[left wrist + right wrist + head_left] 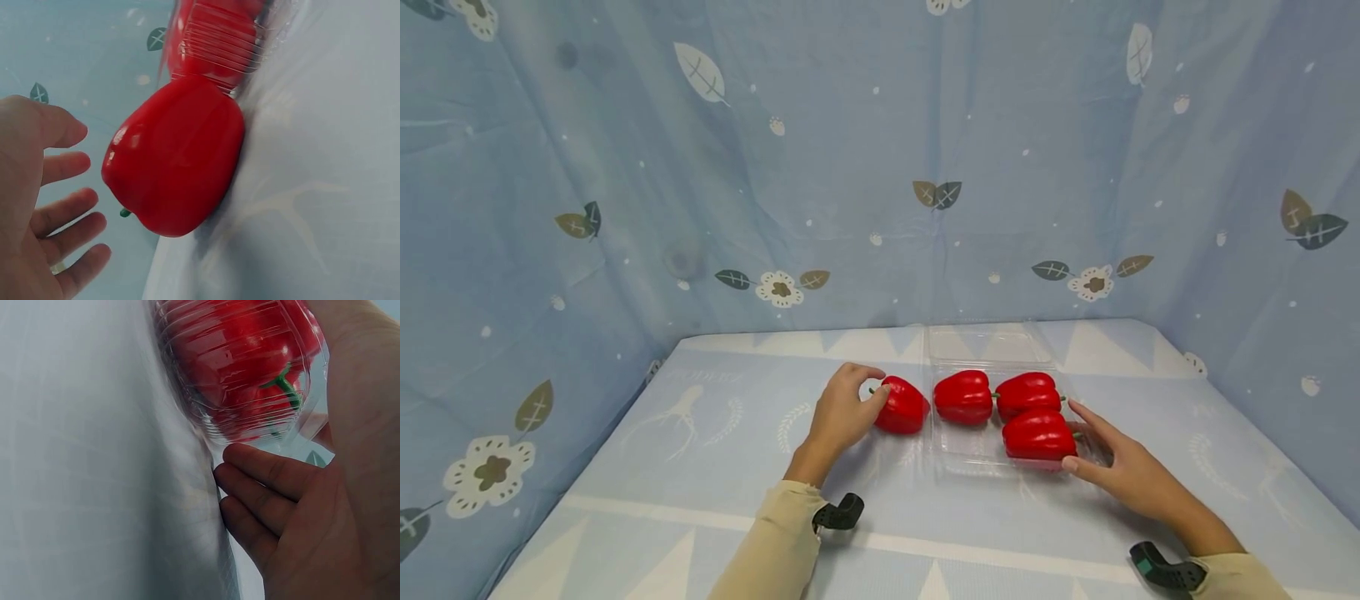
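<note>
A red bell pepper (902,406) lies on the table just left of a clear plastic clamshell box (966,450). My left hand (842,408) is beside its stem end; in the left wrist view the loosely spread fingers (69,209) stand apart from this pepper. Inside the box are three more red bell peppers: one at the left (962,397), one at the back right (1028,393) and one at the front right (1039,435). My right hand (1131,471) is at the box's right end, thumb by the front corner, with extended fingers (269,481) close against the ribbed wall.
The box's transparent lid (988,343) lies folded back behind it. A pale patterned cloth covers the table (700,450). Blue printed curtain (865,150) encloses the back and both sides. Each wrist wears a black band (841,512).
</note>
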Available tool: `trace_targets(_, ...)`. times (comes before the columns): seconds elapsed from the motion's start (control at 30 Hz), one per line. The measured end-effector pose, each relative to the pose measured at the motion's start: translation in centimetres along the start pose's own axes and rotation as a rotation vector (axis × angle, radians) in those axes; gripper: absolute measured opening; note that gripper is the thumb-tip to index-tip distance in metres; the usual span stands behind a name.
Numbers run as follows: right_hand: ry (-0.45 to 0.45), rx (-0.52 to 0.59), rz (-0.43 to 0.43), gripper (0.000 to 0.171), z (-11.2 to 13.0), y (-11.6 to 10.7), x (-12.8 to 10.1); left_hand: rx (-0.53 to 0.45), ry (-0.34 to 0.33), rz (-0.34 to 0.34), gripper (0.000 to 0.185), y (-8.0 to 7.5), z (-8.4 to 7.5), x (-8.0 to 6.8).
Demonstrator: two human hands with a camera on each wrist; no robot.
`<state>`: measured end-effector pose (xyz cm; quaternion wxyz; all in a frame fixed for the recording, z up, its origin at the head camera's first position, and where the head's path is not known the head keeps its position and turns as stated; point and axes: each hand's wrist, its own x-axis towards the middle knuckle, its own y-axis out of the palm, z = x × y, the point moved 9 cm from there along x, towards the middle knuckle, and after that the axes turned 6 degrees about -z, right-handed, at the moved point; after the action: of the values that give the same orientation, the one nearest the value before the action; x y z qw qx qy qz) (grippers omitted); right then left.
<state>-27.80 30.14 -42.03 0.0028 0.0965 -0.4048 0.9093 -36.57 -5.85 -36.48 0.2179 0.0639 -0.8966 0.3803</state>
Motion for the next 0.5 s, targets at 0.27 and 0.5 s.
trace_targets(0.27, 0.005, -0.001, 0.003, 0.087, -0.1, 0.1, 0.0, 0.018, -0.043, 0.048, 0.033, 1.2, 0.6, -0.4)
trace_targets(0.5, 0.012, -0.006, 0.005, 0.088, -0.1, 0.0, 0.0, 0.026, -0.041, 0.038, 0.037, 1.5, 0.8, -0.4)
